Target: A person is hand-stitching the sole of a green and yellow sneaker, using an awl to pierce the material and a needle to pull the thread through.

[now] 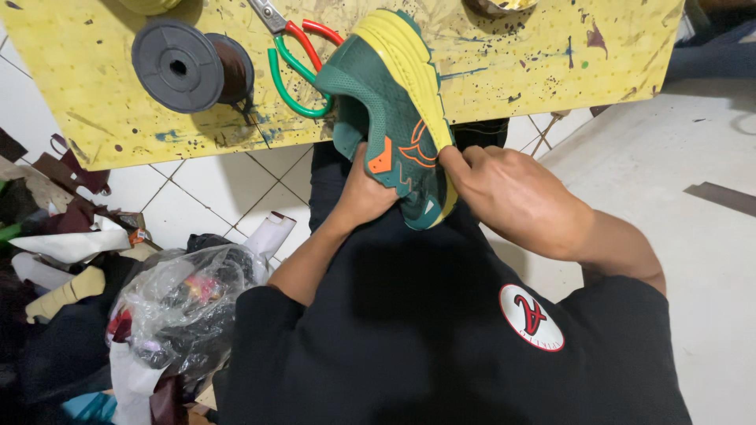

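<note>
A yellow, paint-spattered table [551, 55] is seen across the top. Against its near edge a green shoe [390, 118] with a yellow sole is held on its side, toe resting on the table, heel toward the body. The heel is gripped from both sides: the right hand [512, 193] is closed on the sole edge, the left hand [358, 193] is tucked under the upper, perhaps inside the opening. A grey spool [189, 67] is set further left, and scissors [295, 59] with red and green handles are touched by the toe.
</note>
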